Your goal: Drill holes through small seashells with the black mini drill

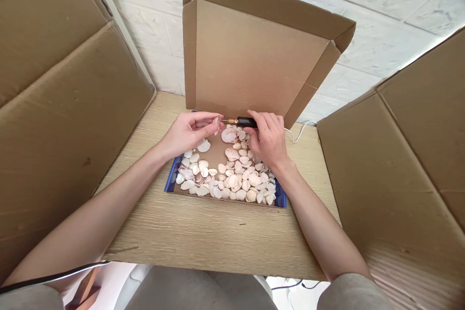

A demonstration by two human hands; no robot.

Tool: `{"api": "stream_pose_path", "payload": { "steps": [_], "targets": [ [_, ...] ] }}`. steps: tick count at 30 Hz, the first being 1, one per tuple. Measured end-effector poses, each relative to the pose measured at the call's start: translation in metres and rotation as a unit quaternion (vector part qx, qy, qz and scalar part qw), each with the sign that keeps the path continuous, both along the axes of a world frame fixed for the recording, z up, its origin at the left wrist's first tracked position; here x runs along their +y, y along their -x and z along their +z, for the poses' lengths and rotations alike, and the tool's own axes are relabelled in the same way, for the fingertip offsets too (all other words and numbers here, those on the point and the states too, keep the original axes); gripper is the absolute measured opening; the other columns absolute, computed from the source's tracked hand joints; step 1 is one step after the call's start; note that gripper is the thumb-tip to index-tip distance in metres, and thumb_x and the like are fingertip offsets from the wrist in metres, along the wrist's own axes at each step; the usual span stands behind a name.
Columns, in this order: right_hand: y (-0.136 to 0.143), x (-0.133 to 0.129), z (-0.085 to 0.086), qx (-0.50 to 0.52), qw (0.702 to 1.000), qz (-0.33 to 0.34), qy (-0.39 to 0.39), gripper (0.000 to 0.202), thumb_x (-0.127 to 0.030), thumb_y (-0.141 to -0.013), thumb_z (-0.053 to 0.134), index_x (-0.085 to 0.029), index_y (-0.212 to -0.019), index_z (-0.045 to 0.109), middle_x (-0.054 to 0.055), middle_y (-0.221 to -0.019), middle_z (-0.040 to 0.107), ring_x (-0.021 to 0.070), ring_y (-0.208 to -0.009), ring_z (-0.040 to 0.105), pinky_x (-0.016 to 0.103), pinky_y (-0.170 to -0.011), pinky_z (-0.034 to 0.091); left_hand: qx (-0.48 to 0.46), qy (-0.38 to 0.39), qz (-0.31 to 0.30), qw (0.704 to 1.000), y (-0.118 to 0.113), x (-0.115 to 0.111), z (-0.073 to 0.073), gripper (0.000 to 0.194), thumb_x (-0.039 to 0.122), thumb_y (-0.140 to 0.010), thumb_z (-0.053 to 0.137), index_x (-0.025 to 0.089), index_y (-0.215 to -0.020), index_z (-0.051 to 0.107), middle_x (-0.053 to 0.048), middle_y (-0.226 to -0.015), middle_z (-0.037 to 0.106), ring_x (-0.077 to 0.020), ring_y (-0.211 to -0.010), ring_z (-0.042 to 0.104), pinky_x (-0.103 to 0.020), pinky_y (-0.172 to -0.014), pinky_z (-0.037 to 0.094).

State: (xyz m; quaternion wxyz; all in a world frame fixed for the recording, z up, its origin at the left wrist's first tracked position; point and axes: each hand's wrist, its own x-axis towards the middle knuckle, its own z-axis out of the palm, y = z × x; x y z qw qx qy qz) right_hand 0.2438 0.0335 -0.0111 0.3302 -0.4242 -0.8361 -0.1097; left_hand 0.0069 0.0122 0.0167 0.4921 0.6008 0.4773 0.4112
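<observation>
Shell (217, 125) vs mini drill (247, 122)
Left fingers (208, 130) pinch shell, right fingers (260, 119) clamp drill; can't tell if the bit (228, 121) touches.

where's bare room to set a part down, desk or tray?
Widest: desk between tray and lap.
Narrower: desk between right forearm and right cardboard panel.
Small: tray floor just nearer than the left hand, shells left, right and nearer.
Crowded: tray's near part and right side, packed with shells; drill and right hand hang over the far end.
</observation>
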Motion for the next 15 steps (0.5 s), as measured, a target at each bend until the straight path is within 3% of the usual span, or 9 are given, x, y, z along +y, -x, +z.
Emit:
{"api": "stream_pose_path", "payload": {
  "steps": [5, 11, 15],
  "targets": [
    [-0.0008, -0.0004, -0.0003, -0.005, 1.000, 0.019, -0.006, 0.029, -0.037, -0.100, 0.045, -0.017, -0.115, 0.060, 0.011, -0.107, 0.071, 0.0240, -0.095, 0.062, 0.040, -0.082, 0.042, -0.009, 0.010, 0.011, 1.000, -0.0008, -0.0003, -0.0011, 0.044, 0.044, -0.078, 0.077, 0.018, -0.113, 0.073, -0.010, -0.104, 0.077, -0.0210, -0.092, 0.072, -0.029, -0.077, 0.058],
    [-0.0021, -0.0002, -0.0066, -0.024, 0.993, 0.062, 0.099, 0.036, -0.039, -0.103, 0.035, -0.016, -0.113, 0.061, 0.008, -0.097, 0.073, 0.0196, -0.085, 0.065, 0.032, -0.072, 0.045, -0.004, 0.003, 0.007, 1.000, 0.0011, 0.0014, -0.0019, 0.044, 0.044, -0.079, 0.076, 0.017, -0.113, 0.072, -0.011, -0.106, 0.077, -0.0218, -0.095, 0.072, -0.028, -0.076, 0.058],
    [-0.0026, 0.0017, -0.0041, -0.016, 0.997, 0.060, 0.043, 0.034, -0.040, -0.100, 0.044, -0.015, -0.119, 0.058, 0.011, -0.105, 0.071, 0.0226, -0.092, 0.064, 0.036, -0.080, 0.046, -0.008, 0.000, 0.002, 1.000, 0.0019, 0.0018, -0.0015, 0.043, 0.043, -0.080, 0.076, 0.016, -0.113, 0.071, -0.011, -0.106, 0.077, -0.0213, -0.095, 0.072, -0.027, -0.074, 0.058]
  ]
}}
